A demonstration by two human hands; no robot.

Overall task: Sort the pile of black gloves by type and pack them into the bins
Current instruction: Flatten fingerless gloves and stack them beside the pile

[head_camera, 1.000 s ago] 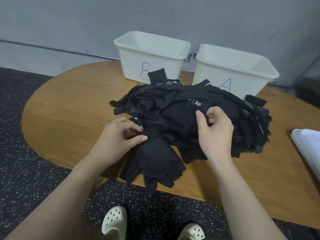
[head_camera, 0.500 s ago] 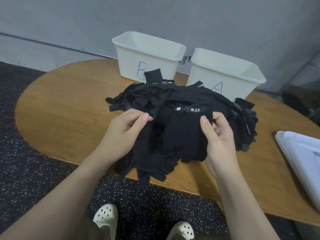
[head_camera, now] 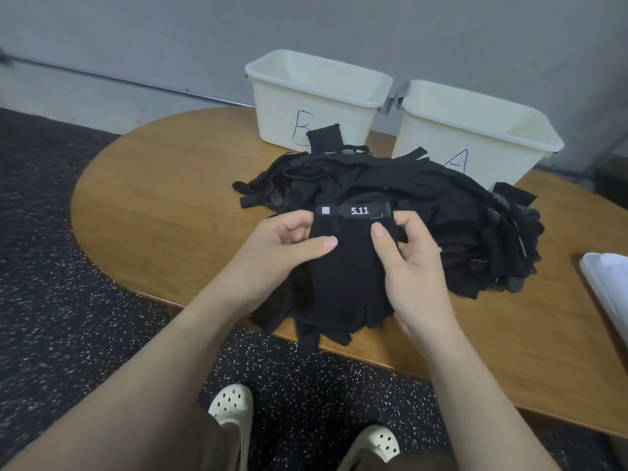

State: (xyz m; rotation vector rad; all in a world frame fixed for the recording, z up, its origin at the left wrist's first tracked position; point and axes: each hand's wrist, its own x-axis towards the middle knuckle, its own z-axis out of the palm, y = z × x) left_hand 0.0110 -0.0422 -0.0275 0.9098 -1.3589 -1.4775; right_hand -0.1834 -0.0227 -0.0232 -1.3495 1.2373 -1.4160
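Note:
A black fingerless glove with a "5.11" wrist strap hangs between both hands above the table's near edge. My left hand pinches its left side near the cuff, thumb on top. My right hand pinches its right side the same way. Behind it lies the pile of black gloves, some plain, some with dotted mesh. Two cream bins stand at the back: bin B on the left and bin A on the right. What is inside the bins is hidden.
The wooden table has a rounded left end and a curved near edge. A white tray-like object lies at the right edge. Below are dark speckled floor and my two white clogs. A grey wall rises behind the bins.
My right hand lifted the 5.11 glove off the pile toward me. My left hand let go of a lower glove and took the 5.11 glove's left side.

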